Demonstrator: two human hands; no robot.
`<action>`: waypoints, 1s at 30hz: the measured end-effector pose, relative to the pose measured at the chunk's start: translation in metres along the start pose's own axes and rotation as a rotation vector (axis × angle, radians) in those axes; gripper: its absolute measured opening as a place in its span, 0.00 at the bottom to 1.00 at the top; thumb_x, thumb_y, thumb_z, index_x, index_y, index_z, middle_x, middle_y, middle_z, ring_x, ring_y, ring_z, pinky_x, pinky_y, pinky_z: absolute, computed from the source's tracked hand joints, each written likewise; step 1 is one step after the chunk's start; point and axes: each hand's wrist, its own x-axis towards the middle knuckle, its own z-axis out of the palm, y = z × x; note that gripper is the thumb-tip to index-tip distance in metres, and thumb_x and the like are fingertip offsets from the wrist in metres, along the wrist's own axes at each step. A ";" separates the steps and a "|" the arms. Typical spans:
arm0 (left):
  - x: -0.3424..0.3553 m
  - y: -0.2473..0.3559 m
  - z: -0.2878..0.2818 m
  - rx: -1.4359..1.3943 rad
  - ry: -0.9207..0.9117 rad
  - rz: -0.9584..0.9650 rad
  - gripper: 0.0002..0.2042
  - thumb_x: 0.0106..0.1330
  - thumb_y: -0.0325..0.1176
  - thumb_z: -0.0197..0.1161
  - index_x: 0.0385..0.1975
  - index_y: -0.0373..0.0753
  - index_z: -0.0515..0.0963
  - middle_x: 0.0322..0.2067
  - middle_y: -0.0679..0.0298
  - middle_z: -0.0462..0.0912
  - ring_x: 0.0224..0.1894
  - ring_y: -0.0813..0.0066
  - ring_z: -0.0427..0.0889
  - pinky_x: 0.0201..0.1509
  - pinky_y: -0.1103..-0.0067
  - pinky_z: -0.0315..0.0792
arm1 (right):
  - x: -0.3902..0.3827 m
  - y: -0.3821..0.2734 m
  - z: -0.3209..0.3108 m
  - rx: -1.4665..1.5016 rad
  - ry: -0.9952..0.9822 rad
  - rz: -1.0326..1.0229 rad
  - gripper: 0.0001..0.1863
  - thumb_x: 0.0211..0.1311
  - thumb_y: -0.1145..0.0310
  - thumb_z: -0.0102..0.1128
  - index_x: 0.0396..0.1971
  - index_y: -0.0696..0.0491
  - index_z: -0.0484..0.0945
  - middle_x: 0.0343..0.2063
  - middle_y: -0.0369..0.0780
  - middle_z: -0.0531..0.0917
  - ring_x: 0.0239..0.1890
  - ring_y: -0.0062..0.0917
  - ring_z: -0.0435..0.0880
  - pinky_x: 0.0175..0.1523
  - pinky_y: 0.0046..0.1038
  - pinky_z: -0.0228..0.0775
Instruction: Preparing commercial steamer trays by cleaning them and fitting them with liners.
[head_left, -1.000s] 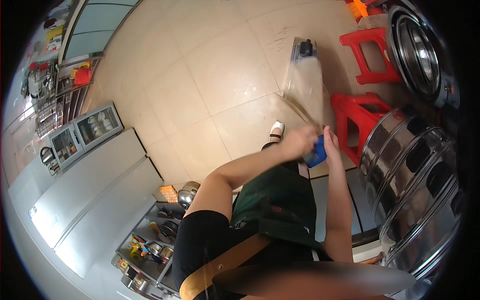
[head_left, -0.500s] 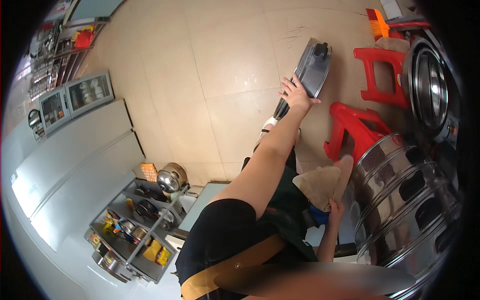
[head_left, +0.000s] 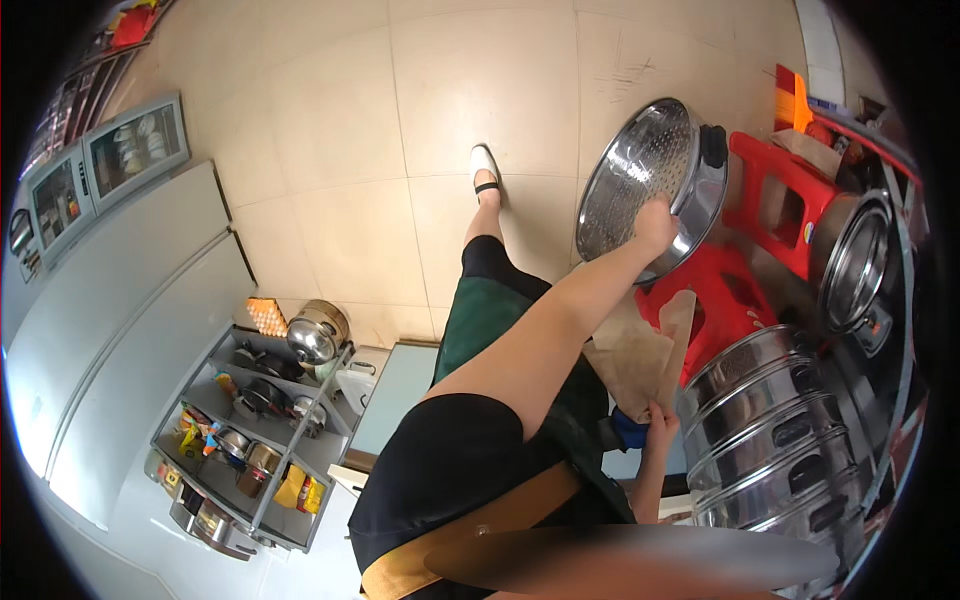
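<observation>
My left hand reaches out and closes on the rim of a round metal steamer tier, which has a perforated base and a black side handle. The tier is tilted, its holed base showing, beside the red stools. My right hand, close to my body, pinches a folded beige cloth that hangs over its fingers. Something blue shows just under the cloth; its kind is hidden.
Stacked steamer tiers stand at the right. Red plastic stools are at the far right, near a metal pot. At the left are a shelf rack of kitchenware, a lidded pot and an egg tray.
The tier has turned from nearly edge-on to showing its perforated base, and sits further right and lower. My left fingers, spread before, now grip its rim. My right hand keeps the cloth.
</observation>
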 end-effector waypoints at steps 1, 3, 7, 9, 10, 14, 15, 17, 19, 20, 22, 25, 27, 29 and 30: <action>0.007 0.008 -0.016 0.014 -0.031 -0.032 0.13 0.44 0.28 0.62 0.29 0.32 0.69 0.26 0.49 0.77 0.33 0.52 0.76 0.38 0.65 0.70 | -0.003 -0.005 0.002 0.011 0.034 -0.011 0.11 0.47 0.69 0.56 0.23 0.63 0.76 0.20 0.36 0.77 0.24 0.18 0.72 0.30 0.20 0.62; 0.012 0.034 -0.063 -0.018 -0.080 -0.059 0.13 0.45 0.29 0.62 0.30 0.33 0.69 0.26 0.49 0.77 0.33 0.52 0.76 0.38 0.65 0.70 | -0.008 -0.021 0.004 0.021 0.072 -0.031 0.11 0.46 0.68 0.56 0.23 0.64 0.76 0.20 0.36 0.77 0.24 0.17 0.72 0.30 0.19 0.62; 0.037 0.065 -0.171 -0.093 -0.102 -0.009 0.15 0.48 0.31 0.61 0.34 0.32 0.69 0.30 0.46 0.76 0.36 0.50 0.75 0.40 0.64 0.68 | 0.003 -0.073 0.022 -0.208 0.239 -0.128 0.12 0.45 0.68 0.54 0.23 0.64 0.76 0.19 0.39 0.77 0.22 0.19 0.71 0.30 0.22 0.63; 0.047 0.086 -0.229 -0.156 -0.089 0.026 0.15 0.48 0.31 0.61 0.34 0.31 0.69 0.32 0.44 0.75 0.39 0.49 0.74 0.42 0.65 0.67 | 0.011 -0.101 0.034 -0.340 0.282 -0.160 0.14 0.45 0.67 0.53 0.24 0.65 0.76 0.18 0.42 0.77 0.22 0.23 0.72 0.31 0.26 0.64; 0.052 0.095 -0.258 -0.156 -0.073 0.036 0.15 0.48 0.31 0.61 0.34 0.31 0.69 0.32 0.44 0.75 0.39 0.49 0.74 0.42 0.65 0.67 | 0.018 -0.114 0.040 -0.334 0.276 -0.178 0.14 0.45 0.67 0.53 0.24 0.65 0.76 0.18 0.42 0.77 0.22 0.23 0.72 0.31 0.26 0.64; 0.078 0.132 -0.373 -0.199 0.008 0.091 0.13 0.48 0.28 0.61 0.33 0.30 0.70 0.32 0.44 0.75 0.40 0.49 0.73 0.43 0.67 0.66 | 0.058 -0.164 0.079 -0.403 0.179 -0.232 0.14 0.44 0.68 0.53 0.26 0.66 0.76 0.19 0.43 0.77 0.23 0.24 0.73 0.31 0.26 0.64; 0.086 0.138 -0.399 -0.248 0.023 0.078 0.13 0.47 0.28 0.61 0.33 0.30 0.70 0.32 0.44 0.75 0.39 0.50 0.74 0.43 0.68 0.66 | 0.067 -0.177 0.091 -0.364 0.161 -0.262 0.14 0.44 0.69 0.52 0.26 0.66 0.75 0.19 0.42 0.77 0.23 0.24 0.73 0.31 0.26 0.64; 0.112 0.148 -0.446 -0.296 0.058 0.070 0.13 0.47 0.27 0.62 0.32 0.30 0.70 0.31 0.45 0.75 0.38 0.53 0.75 0.43 0.71 0.66 | 0.083 -0.205 0.119 -0.218 0.130 -0.329 0.14 0.43 0.71 0.51 0.27 0.66 0.76 0.19 0.41 0.77 0.23 0.23 0.73 0.31 0.25 0.64; 0.151 0.147 -0.490 -0.332 0.164 0.142 0.11 0.47 0.25 0.62 0.29 0.31 0.70 0.24 0.57 0.75 0.28 0.71 0.74 0.32 0.76 0.68 | 0.096 -0.249 0.148 -0.245 0.085 -0.370 0.13 0.43 0.71 0.51 0.26 0.65 0.76 0.19 0.40 0.77 0.23 0.22 0.73 0.30 0.25 0.64; 0.168 0.153 -0.519 -0.331 0.179 0.145 0.11 0.48 0.24 0.61 0.30 0.31 0.70 0.24 0.59 0.75 0.28 0.73 0.74 0.32 0.76 0.68 | 0.103 -0.270 0.162 -0.294 0.064 -0.378 0.12 0.42 0.72 0.50 0.25 0.65 0.76 0.19 0.39 0.76 0.22 0.21 0.72 0.29 0.25 0.64; 0.201 0.175 -0.576 -0.559 0.178 0.171 0.10 0.50 0.22 0.59 0.32 0.31 0.69 0.26 0.59 0.75 0.29 0.74 0.73 0.32 0.77 0.67 | 0.128 -0.305 0.192 -0.193 0.047 -0.489 0.11 0.42 0.72 0.50 0.22 0.64 0.76 0.18 0.37 0.76 0.20 0.20 0.71 0.27 0.25 0.64; 0.246 0.215 -0.666 -0.539 0.266 0.193 0.11 0.49 0.21 0.59 0.34 0.29 0.69 0.28 0.57 0.75 0.31 0.73 0.74 0.31 0.78 0.68 | 0.174 -0.377 0.238 -0.279 -0.006 -0.359 0.12 0.40 0.69 0.51 0.19 0.64 0.75 0.14 0.40 0.75 0.18 0.23 0.72 0.26 0.28 0.64; 0.284 0.248 -0.723 -0.572 0.293 0.198 0.12 0.48 0.20 0.59 0.34 0.28 0.69 0.28 0.56 0.75 0.29 0.72 0.74 0.29 0.78 0.69 | 0.208 -0.430 0.270 -0.386 0.024 -0.399 0.13 0.40 0.67 0.51 0.18 0.64 0.75 0.14 0.43 0.75 0.18 0.26 0.72 0.27 0.30 0.64; 0.301 0.279 -0.775 -0.720 0.277 0.194 0.09 0.49 0.20 0.58 0.32 0.28 0.70 0.25 0.58 0.75 0.26 0.71 0.74 0.25 0.77 0.70 | 0.217 -0.466 0.300 -0.493 0.056 -0.403 0.14 0.40 0.66 0.51 0.17 0.65 0.74 0.14 0.46 0.75 0.18 0.29 0.73 0.28 0.32 0.64; 0.310 0.295 -0.809 -0.712 0.297 0.220 0.09 0.49 0.20 0.58 0.32 0.28 0.70 0.25 0.58 0.75 0.26 0.71 0.74 0.25 0.77 0.70 | 0.216 -0.511 0.320 -0.452 0.010 -0.457 0.15 0.40 0.65 0.50 0.18 0.65 0.74 0.15 0.48 0.75 0.20 0.31 0.74 0.30 0.33 0.65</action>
